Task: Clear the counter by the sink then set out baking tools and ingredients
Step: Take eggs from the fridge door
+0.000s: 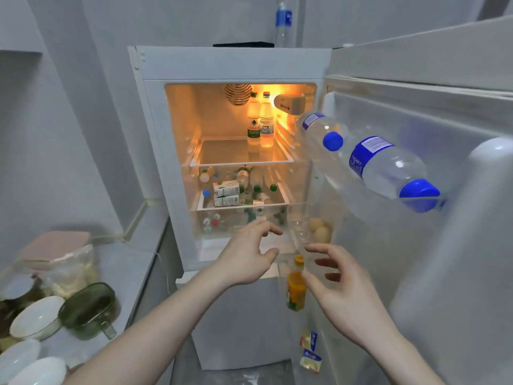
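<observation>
With the fridge door (416,245) swung wide, the head view shows both hands reaching toward its lower door shelves, most likely for baking ingredients. The left hand (247,257) and right hand (344,290) are both spread with loosely bent fingers, holding nothing. Two eggs (319,230) sit in the door rack just beyond the fingertips; one orange juice bottle (296,287) stands between the hands. Two blue-capped water bottles (388,168) lie in the upper rack, and two milk cartons (226,193) are stacked inside.

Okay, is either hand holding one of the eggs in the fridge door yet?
No, the eggs sit untouched in the door shelf, while the left hand and right hand hover open below them.
</observation>
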